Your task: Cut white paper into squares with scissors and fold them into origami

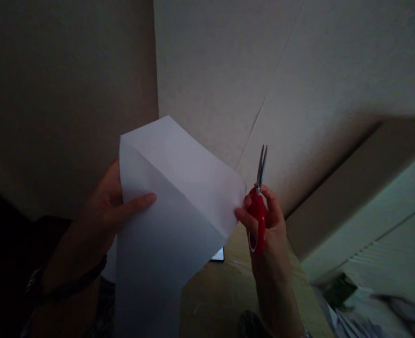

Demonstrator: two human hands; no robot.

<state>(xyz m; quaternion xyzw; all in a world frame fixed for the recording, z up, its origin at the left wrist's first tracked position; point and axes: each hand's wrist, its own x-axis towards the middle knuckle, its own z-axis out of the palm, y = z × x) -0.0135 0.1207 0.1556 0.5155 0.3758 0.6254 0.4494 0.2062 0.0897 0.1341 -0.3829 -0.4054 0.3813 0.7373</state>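
Above the wooden tabletop [225, 295], whose right edge passes our right wrist, our scissor tips have free space around them. We hold the white paper sheet [161, 230] between us: our left hand [109, 211] clasps its left edge, thumb on top; our right hand [272, 239] grips red-handled scissors [260, 211], fingertips at the paper's right edge. A straight crease crosses the smooth paper.

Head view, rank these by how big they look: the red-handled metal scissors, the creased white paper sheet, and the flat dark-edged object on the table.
1. Creased white paper sheet
2. Red-handled metal scissors
3. Flat dark-edged object, by its visible part; paper hides some, so full size is unsure.
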